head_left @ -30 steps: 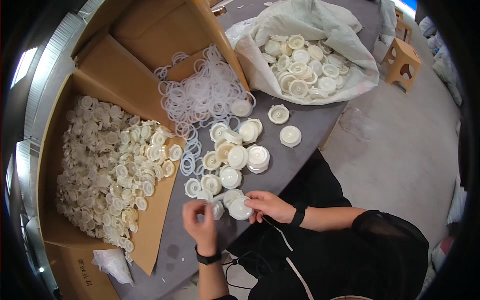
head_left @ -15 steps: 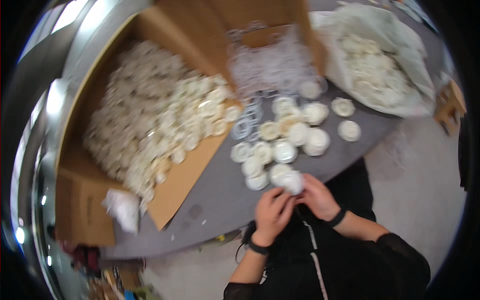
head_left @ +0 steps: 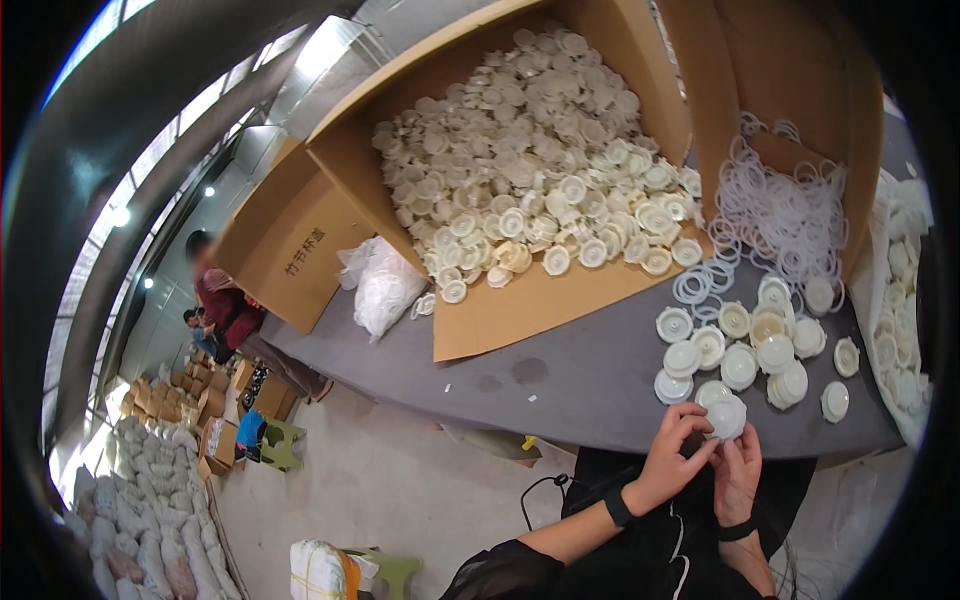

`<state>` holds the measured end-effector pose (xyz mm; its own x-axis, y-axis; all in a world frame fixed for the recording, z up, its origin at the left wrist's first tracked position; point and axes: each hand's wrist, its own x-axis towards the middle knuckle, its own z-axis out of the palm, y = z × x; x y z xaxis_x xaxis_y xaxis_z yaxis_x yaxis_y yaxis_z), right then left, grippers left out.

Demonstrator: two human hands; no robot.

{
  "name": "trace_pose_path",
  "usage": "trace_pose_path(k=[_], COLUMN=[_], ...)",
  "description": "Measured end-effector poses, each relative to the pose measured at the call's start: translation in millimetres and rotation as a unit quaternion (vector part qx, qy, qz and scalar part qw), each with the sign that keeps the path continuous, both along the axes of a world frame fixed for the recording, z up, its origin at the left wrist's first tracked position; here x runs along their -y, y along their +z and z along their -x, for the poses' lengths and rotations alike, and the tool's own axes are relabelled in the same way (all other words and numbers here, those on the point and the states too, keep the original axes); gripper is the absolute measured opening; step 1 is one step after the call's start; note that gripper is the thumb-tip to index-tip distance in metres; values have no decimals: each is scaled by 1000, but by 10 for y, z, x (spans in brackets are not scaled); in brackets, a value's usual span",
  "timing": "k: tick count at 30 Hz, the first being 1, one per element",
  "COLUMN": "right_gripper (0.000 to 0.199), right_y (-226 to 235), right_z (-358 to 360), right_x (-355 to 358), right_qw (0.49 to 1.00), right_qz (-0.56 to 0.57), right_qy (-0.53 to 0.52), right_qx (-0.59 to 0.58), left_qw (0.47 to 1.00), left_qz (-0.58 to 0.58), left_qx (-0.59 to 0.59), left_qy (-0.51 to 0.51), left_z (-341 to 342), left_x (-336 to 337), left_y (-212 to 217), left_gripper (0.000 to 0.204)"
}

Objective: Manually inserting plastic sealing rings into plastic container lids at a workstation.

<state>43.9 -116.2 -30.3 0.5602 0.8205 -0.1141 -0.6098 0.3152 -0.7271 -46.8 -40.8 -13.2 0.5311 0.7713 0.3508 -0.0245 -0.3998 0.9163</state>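
At the table's near edge, my left hand (head_left: 672, 455) and my right hand (head_left: 738, 478) meet on a round white plastic lid (head_left: 726, 416). Fingers of both hands are closed around its rim. Just behind it lies another white lid (head_left: 711, 392), partly covered. Several more lids (head_left: 739, 366) are scattered and stacked on the grey table beyond my hands. A few clear sealing rings (head_left: 692, 290) lie behind these, spilling from a heap of rings (head_left: 775, 195) in a cardboard box. Whether a ring is on the held lid, I cannot tell.
A large tipped carton (head_left: 500, 320) full of white lids covers the table's middle. A clear plastic bag (head_left: 388, 290) sits beside it. At right stands a white sack (head_left: 912, 300) of lids. A person in dark red (head_left: 225, 300) stands far left; a green stool (head_left: 282, 445) is nearby.
My view has swung left, so the table and hands appear farther right, and the person and sacks have come into sight. Both hands still hold the lid.
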Motion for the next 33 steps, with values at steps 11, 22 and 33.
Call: trace_pose_path(k=[11, 22, 33], right_gripper=[25, 27, 34], right_y=[29, -34, 17], right_z=[17, -5, 0], right_x=[20, 69, 44], right_qw=[999, 997, 997], right_qz=[-35, -44, 29], right_qy=[-20, 29, 8], right_qx=[25, -59, -71], left_qw=[910, 887, 872], left_qz=[373, 402, 422], left_qx=[147, 189, 212], left_qy=[-110, -124, -126], left_z=[-48, -17, 4], left_x=[-19, 59, 43], left_y=[-193, -185, -173], left_gripper=[16, 11, 23])
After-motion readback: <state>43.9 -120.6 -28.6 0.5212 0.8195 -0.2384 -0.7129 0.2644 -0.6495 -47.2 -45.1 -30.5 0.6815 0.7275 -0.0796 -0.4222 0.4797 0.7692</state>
